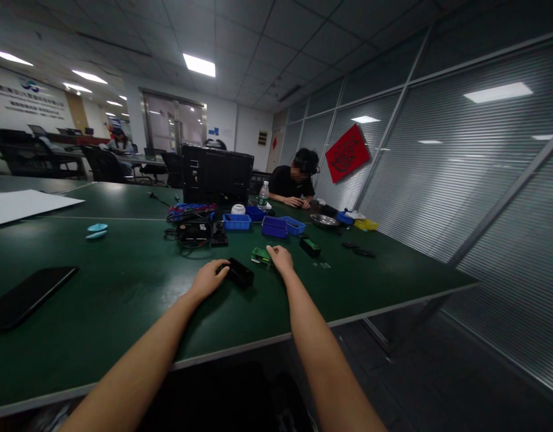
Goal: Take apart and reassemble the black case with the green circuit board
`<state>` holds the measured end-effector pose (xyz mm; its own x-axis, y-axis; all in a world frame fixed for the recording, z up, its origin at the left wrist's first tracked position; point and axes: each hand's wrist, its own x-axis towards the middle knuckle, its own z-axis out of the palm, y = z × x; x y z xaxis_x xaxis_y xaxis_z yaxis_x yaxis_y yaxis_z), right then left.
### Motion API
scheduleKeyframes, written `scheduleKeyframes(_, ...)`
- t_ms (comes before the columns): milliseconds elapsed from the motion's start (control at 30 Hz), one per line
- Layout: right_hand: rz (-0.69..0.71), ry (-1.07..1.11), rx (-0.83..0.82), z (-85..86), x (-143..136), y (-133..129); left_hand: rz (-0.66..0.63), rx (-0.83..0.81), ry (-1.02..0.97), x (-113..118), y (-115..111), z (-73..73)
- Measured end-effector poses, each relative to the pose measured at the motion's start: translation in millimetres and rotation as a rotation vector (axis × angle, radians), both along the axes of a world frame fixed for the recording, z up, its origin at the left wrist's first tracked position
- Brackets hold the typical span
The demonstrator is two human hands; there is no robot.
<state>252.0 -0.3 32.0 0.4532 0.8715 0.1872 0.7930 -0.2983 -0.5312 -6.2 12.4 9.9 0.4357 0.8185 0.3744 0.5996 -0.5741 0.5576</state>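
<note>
My left hand grips the left end of a black box-like case low over the green table. Just right of it, my right hand has its fingertips closed on the right edge of a green circuit board. The case and the board are apart, with a narrow gap between them. Right of my right hand stands another black case with green showing in its top. Small clear pieces lie near that case.
Blue bins, a bottle and a monitor stand behind. Left of the bins is a black device with cables. A metal bowl lies right, near a person seated across. Far left lies a black tablet-like slab.
</note>
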Motion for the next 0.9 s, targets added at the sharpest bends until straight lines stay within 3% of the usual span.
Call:
scheduleKeyframes(167,0.129,-0.081,-0.034,-3.4,-2.1,-2.0,0.098,0.039,0.024,-0.8,1.1,0.1)
scheduleKeyframes(333,0.173,-0.052,-0.065,-3.7,0.3,-0.9,0.231,0.04,0.003,-2.6,3.4,0.5)
scheduleKeyframes(500,0.147,-0.008,0.019,-2.0,0.6,-2.5,0.233,0.05,-0.035,-2.2,3.6,-0.2)
scheduleKeyframes(667,0.148,0.043,0.066,-2.1,0.3,-2.3,0.138,-0.012,-0.03,-1.2,0.5,-0.9)
scheduleKeyframes(800,0.151,0.271,0.209,-1.0,-5.8,0.4,0.074,-0.086,-0.095,-0.3,0.6,-2.2)
scheduleKeyframes(900,0.317,0.596,0.327,2.6,-15.5,-0.2,0.055,-0.106,-0.147,0.4,2.2,-3.6)
